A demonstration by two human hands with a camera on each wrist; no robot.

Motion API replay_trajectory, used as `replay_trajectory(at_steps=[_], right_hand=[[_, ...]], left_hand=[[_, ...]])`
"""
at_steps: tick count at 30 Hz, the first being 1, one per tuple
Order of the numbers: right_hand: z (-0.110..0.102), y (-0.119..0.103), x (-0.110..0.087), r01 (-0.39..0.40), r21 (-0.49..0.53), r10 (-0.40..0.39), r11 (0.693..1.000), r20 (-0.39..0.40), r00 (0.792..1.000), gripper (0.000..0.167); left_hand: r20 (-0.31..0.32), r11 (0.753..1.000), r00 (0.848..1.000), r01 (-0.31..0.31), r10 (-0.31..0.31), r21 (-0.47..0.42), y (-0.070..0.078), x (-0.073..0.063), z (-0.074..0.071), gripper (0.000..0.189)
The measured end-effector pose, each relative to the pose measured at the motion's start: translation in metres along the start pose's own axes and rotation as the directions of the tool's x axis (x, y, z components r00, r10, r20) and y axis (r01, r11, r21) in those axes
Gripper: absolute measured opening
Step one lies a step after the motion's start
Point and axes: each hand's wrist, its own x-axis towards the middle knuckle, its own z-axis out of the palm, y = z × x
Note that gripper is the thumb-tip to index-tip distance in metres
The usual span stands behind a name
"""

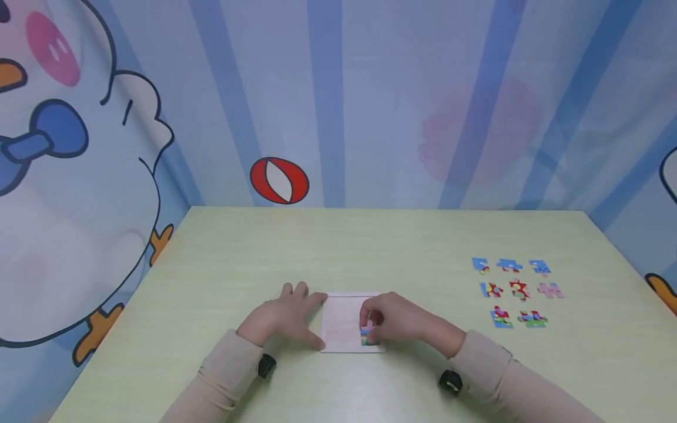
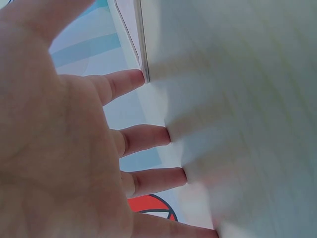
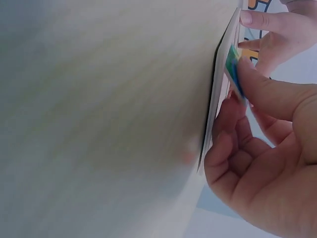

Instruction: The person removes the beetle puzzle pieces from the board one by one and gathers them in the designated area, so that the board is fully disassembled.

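Observation:
A square white puzzle tray (image 1: pixel 341 323) with a thin raised border lies flat on the table. My right hand (image 1: pixel 399 317) pinches a blue, green and pink jigsaw piece (image 1: pixel 366 336) between thumb and fingers over the tray's lower right part. In the right wrist view the same piece (image 3: pixel 232 67) is tilted close over the tray's surface. With fingers spread, my left hand (image 1: pixel 288 317) rests on the table, thumb and index fingertip against the tray's left edge. The left wrist view shows its fingertips (image 2: pixel 161 134) on the tabletop, one touching the tray's corner (image 2: pixel 145 74).
Several loose jigsaw pieces (image 1: pixel 519 289) lie spread in rows on the right side of the pale wooden table (image 1: pixel 412 247). A blue striped curtain (image 1: pixel 381 106) with cartoon prints hangs behind the table. Each wrist wears a small black device (image 1: pixel 451 382).

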Motion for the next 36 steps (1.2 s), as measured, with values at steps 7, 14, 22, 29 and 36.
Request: replay_trajectory(at_steps=[7,14,22,29,36], right_hand=[[-0.006,0.007,-0.004,0.063,0.049,-0.063,0.997,-0.002,0.998,0.009],[-0.022,0.013,-0.024,0.078,0.101,-0.074,0.992,-0.041,0.996,0.009],[-0.045,0.034,-0.062,0.031,0.160,-0.016,0.987,-0.093,0.996,0.006],[-0.064,0.053,-0.099,-0.015,0.153,0.036,0.988,-0.133,0.990,0.009],[-0.084,0.080,-0.134,-0.029,0.103,0.046,0.994,-0.169,0.985,0.010]], left_hand=[[-0.003,1.000,1.000,-0.012,0.012,-0.008,0.000,0.000,0.000,0.087],[0.009,1.000,1.000,-0.016,0.016,-0.001,0.001,0.000,-0.001,0.087],[0.010,1.000,1.000,-0.011,0.011,-0.010,0.002,-0.002,-0.002,0.088],[0.014,1.000,1.000,-0.009,0.009,-0.020,0.000,-0.002,-0.001,0.088],[0.012,1.000,1.000,-0.020,0.020,-0.021,0.000,-0.002,-0.002,0.089]])
